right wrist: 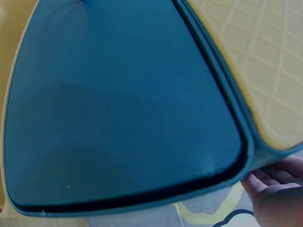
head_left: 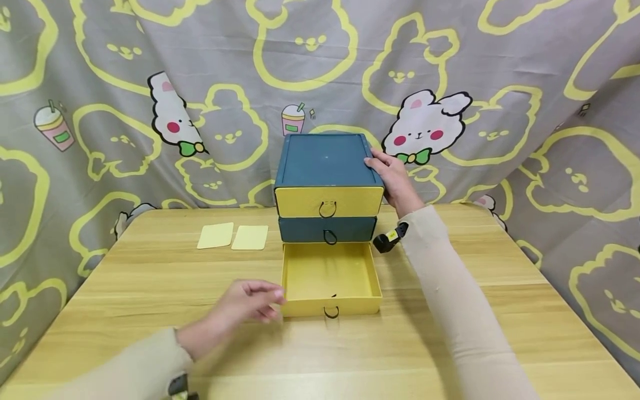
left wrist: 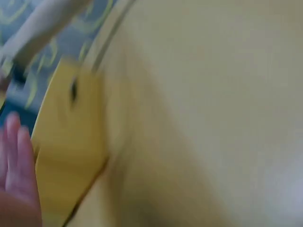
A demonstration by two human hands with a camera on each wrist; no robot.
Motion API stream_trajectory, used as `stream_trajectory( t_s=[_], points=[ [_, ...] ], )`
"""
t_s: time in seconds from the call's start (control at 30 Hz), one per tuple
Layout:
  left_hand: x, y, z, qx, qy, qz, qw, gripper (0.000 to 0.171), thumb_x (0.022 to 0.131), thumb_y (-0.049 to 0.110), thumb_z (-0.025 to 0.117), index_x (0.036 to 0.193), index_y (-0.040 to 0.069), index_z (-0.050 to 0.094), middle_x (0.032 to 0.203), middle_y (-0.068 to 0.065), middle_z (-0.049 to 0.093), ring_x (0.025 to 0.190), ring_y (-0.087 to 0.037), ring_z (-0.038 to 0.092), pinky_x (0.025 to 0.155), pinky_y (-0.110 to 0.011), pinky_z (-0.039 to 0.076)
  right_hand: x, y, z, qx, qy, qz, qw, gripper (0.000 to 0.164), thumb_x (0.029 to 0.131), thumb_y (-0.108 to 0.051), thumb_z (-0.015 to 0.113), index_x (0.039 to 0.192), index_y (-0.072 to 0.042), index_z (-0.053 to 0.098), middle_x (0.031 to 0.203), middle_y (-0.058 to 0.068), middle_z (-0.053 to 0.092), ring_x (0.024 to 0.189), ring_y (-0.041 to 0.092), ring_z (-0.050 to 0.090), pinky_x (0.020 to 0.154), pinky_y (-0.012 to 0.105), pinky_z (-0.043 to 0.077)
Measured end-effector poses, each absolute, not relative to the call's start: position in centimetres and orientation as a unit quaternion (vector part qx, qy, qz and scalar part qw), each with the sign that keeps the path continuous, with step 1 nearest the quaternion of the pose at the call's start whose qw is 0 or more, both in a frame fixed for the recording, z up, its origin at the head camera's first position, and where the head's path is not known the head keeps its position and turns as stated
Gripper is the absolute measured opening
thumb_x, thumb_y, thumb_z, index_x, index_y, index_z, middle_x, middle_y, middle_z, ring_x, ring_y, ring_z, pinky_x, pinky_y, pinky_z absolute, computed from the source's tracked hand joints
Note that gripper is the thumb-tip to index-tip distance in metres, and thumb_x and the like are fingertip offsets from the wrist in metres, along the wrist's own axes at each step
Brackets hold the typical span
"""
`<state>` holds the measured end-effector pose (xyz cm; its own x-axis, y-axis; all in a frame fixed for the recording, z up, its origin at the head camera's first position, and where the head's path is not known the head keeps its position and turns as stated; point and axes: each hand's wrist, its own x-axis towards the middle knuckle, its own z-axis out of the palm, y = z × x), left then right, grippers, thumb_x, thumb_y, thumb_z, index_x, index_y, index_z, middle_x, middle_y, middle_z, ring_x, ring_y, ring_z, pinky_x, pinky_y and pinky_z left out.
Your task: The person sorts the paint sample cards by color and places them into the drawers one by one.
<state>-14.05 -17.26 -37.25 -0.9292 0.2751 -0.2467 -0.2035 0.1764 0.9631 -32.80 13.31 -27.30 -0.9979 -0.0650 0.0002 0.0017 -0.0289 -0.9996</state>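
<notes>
A small blue desktop drawer cabinet stands on the wooden table, with a yellow front on top and a blue one below it. Its bottom yellow drawer is pulled out, and a black loop hangs on each front. My right hand grips the cabinet's upper right edge; in the right wrist view that hand shows at the side, partly cut off. By the drawer's front left corner, my left hand holds nothing, its fingers loosely extended. The blurred left wrist view shows its fingers beside the yellow drawer.
Two pale yellow square cards lie on the table left of the cabinet. A grey curtain with yellow cartoon outlines hangs behind and along the sides of the table.
</notes>
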Motion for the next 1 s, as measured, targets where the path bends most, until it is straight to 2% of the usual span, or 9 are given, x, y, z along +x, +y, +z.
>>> stream_trajectory(
  t_s=[0.2,0.33,0.47,0.57,0.67,0.73,0.8,1.0],
  points=[
    [-19.5,-24.4,-36.3,0.110,0.794,0.586,0.120,0.040,0.090,0.020,0.063,0.118,-0.009,0.058,0.095,0.002,0.073,0.080,-0.018,0.069,0.076,-0.038,0.057,-32.7,13.5,-27.2,-0.018,0.698,-0.716,0.025,0.059,0.095,-0.023,0.055,0.149,-0.022,0.031,0.154,0.002,0.031,0.131,0.022,0.046,0.103,0.036,0.042],
    [-23.3,-28.8,-36.9,0.105,0.831,0.541,0.079,0.048,0.090,0.026,0.064,0.125,-0.006,0.054,0.098,0.010,0.071,0.086,-0.010,0.068,0.077,-0.034,0.056,-32.8,13.5,-27.3,-0.016,0.696,-0.718,0.028,0.059,0.095,-0.023,0.055,0.149,-0.022,0.031,0.155,0.002,0.030,0.132,0.021,0.045,0.103,0.035,0.042],
    [-25.9,-32.2,-38.2,0.089,0.863,0.495,0.057,0.058,0.090,0.030,0.064,0.135,-0.003,0.047,0.119,-0.003,0.066,0.095,-0.003,0.063,0.079,-0.029,0.055,-32.9,13.5,-27.4,-0.020,0.694,-0.719,0.029,0.060,0.095,-0.023,0.055,0.149,-0.021,0.030,0.155,0.003,0.029,0.132,0.022,0.045,0.102,0.035,0.043],
    [-27.3,-33.8,-38.9,0.095,0.883,0.457,0.059,0.063,0.090,0.031,0.063,0.140,-0.001,0.042,0.137,-0.016,0.051,0.114,-0.015,0.056,0.089,-0.031,0.050,-33.0,13.5,-27.4,-0.023,0.693,-0.720,0.030,0.060,0.095,-0.022,0.055,0.149,-0.020,0.030,0.155,0.004,0.030,0.131,0.023,0.045,0.102,0.035,0.043],
    [-28.2,-34.9,-39.2,0.115,0.892,0.431,0.078,0.068,0.090,0.031,0.064,0.145,0.002,0.035,0.149,-0.020,0.035,0.132,-0.035,0.038,0.105,-0.046,0.037,-33.0,13.5,-27.4,-0.025,0.696,-0.717,0.029,0.060,0.095,-0.023,0.055,0.149,-0.020,0.029,0.155,0.004,0.029,0.132,0.023,0.045,0.102,0.035,0.042],
    [-28.6,-35.6,-39.3,0.124,0.891,0.428,0.090,0.073,0.090,0.029,0.064,0.147,0.001,0.028,0.152,-0.021,0.027,0.137,-0.044,0.025,0.108,-0.057,0.027,-33.1,13.6,-27.4,-0.027,0.697,-0.716,0.028,0.061,0.094,-0.023,0.055,0.149,-0.020,0.029,0.155,0.004,0.029,0.132,0.023,0.044,0.103,0.036,0.042],
    [-28.9,-36.4,-39.4,0.122,0.890,0.427,0.099,0.077,0.090,0.029,0.064,0.148,0.000,0.024,0.154,-0.022,0.022,0.138,-0.047,0.020,0.109,-0.061,0.020,-33.1,13.5,-27.4,-0.022,0.696,-0.717,0.028,0.061,0.094,-0.024,0.056,0.149,-0.021,0.030,0.154,0.004,0.030,0.132,0.023,0.045,0.102,0.036,0.042],
    [-29.7,-38.2,-40.3,0.109,0.901,0.404,0.114,0.079,0.090,0.028,0.065,0.148,-0.003,0.022,0.153,-0.027,0.020,0.138,-0.050,0.017,0.108,-0.063,0.018,-33.0,13.6,-27.3,-0.021,0.696,-0.717,0.031,0.061,0.095,-0.023,0.055,0.150,-0.021,0.029,0.154,0.005,0.030,0.131,0.024,0.046,0.102,0.037,0.042]
  ],
)
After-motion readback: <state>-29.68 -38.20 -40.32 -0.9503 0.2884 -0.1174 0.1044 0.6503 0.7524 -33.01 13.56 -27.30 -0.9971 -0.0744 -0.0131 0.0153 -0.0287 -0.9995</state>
